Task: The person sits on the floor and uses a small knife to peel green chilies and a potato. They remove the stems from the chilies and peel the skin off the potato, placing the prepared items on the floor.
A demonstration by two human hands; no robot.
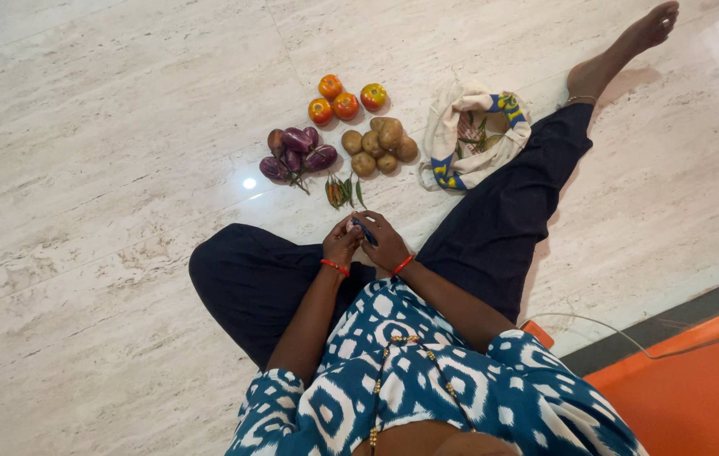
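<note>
Together left hand [341,243] and right hand [386,243] fingers closed around small dark-blue object [365,230]; green chillies [343,191], potatoes [379,145] on floor [106,169] near.

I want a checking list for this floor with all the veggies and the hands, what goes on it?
Surface: pale marble floor, glossy, with a light glare.
Job's things: a small dark blue thing held between both hands; too small to tell what it is.
Clutter: four tomatoes, purple eggplants, potatoes, green chillies, each in its own heap; an open cloth bag with something leafy inside.
Grippers: left hand and right hand together over the lap, fingers curled on the small thing; red bands on both wrists.
Cables: a thin white cord at the floor's edge.
Surroundings: orange mat, dark strip beside it.
</note>
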